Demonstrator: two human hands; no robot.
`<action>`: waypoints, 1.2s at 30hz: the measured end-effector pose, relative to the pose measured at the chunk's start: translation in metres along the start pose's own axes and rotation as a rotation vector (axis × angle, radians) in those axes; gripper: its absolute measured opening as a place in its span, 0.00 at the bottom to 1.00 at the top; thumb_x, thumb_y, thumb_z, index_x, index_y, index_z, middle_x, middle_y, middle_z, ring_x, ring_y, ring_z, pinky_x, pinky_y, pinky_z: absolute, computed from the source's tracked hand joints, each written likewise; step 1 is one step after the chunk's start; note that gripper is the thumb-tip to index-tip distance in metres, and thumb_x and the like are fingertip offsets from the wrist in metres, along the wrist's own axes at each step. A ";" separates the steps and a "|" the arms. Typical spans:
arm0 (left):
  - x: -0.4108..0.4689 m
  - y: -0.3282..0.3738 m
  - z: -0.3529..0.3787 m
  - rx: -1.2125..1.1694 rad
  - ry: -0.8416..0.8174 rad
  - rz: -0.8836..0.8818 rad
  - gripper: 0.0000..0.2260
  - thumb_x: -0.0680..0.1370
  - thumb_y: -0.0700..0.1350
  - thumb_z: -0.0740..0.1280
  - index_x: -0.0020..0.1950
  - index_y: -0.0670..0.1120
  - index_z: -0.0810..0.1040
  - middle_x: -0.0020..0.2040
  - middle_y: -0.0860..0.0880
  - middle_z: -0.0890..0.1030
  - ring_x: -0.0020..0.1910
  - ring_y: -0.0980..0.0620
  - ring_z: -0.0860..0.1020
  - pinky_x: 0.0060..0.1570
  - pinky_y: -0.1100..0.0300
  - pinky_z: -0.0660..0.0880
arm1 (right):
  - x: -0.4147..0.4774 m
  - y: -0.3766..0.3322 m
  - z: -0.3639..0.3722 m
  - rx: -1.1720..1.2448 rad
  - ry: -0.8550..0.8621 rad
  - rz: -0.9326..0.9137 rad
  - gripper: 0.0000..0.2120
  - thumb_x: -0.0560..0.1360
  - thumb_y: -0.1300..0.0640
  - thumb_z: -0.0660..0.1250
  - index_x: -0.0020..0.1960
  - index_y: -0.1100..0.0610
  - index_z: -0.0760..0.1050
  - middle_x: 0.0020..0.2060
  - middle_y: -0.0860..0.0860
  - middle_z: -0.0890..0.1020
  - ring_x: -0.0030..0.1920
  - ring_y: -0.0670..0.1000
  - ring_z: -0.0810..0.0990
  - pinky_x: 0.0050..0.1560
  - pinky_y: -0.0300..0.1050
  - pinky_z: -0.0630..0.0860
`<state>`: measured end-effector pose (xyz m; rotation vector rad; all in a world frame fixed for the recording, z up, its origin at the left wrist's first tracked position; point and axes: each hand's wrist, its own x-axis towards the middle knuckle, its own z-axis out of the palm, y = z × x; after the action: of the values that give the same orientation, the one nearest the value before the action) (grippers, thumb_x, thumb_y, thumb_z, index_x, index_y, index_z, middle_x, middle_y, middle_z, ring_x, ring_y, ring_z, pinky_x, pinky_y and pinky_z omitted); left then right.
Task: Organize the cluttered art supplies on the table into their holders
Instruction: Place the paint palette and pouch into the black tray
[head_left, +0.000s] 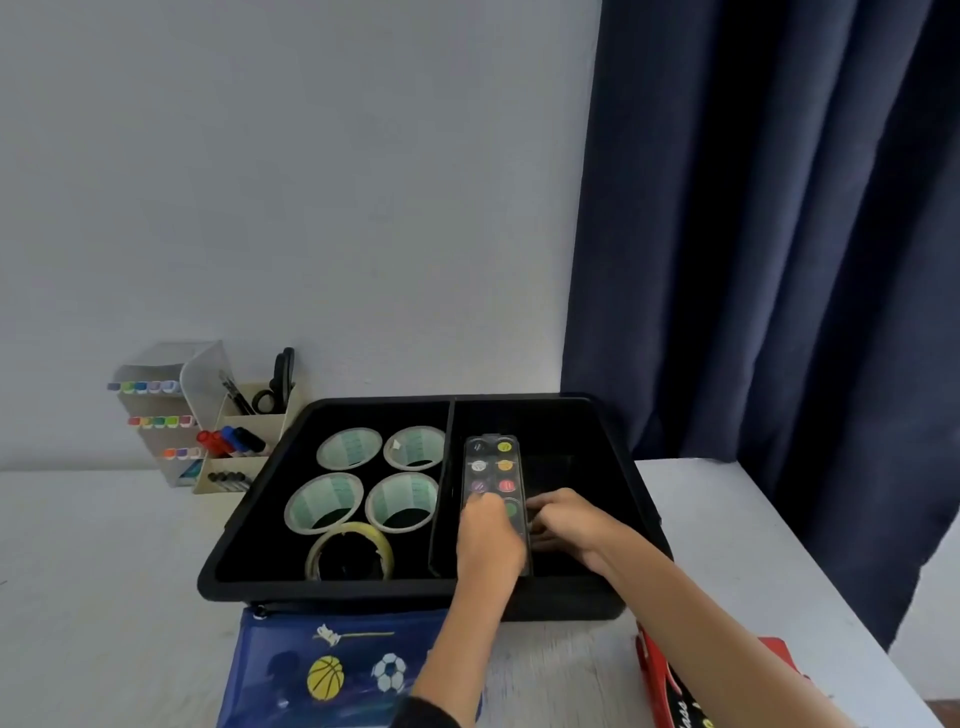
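The paint box lies in the black tray and its long axis runs straight away from the fingers; the left hand covers its near end, grip unclear, and the right hand curls its fingers on the edge beside.

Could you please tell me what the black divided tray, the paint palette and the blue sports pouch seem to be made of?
Black divided tray: likely matte plastic or stiff fabric; dull, no glare. Paint palette: seemingly hard plastic with a clear glossy lid; colour pans show through. Blue sports pouch: probably soft vinyl or mesh; lies flat, printed balls, zip pull at its corner.
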<state>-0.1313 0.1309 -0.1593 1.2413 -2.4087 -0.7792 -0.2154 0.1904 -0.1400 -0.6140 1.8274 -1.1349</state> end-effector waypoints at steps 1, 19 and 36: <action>-0.001 0.001 0.000 0.017 -0.018 -0.008 0.08 0.76 0.37 0.64 0.54 0.39 0.77 0.53 0.43 0.77 0.49 0.46 0.77 0.41 0.60 0.73 | -0.001 -0.001 0.000 -0.030 -0.018 -0.014 0.14 0.75 0.70 0.57 0.46 0.56 0.78 0.44 0.55 0.80 0.46 0.51 0.78 0.53 0.46 0.76; -0.062 0.040 -0.005 -0.473 0.388 0.322 0.12 0.76 0.34 0.64 0.56 0.46 0.78 0.49 0.54 0.78 0.50 0.57 0.76 0.53 0.60 0.75 | -0.070 0.025 -0.019 0.104 0.554 -0.595 0.15 0.74 0.71 0.61 0.48 0.54 0.80 0.42 0.48 0.83 0.45 0.44 0.82 0.50 0.38 0.78; -0.195 0.033 0.080 -0.370 0.104 -0.021 0.18 0.78 0.51 0.62 0.65 0.44 0.73 0.62 0.50 0.75 0.61 0.53 0.72 0.60 0.56 0.73 | -0.185 0.148 -0.068 -0.483 0.700 -0.153 0.14 0.78 0.55 0.59 0.62 0.54 0.75 0.59 0.51 0.74 0.59 0.52 0.67 0.59 0.48 0.62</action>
<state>-0.0822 0.3327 -0.2101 1.1275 -2.0517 -1.0792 -0.1773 0.4306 -0.1800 -0.6867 2.7430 -1.0882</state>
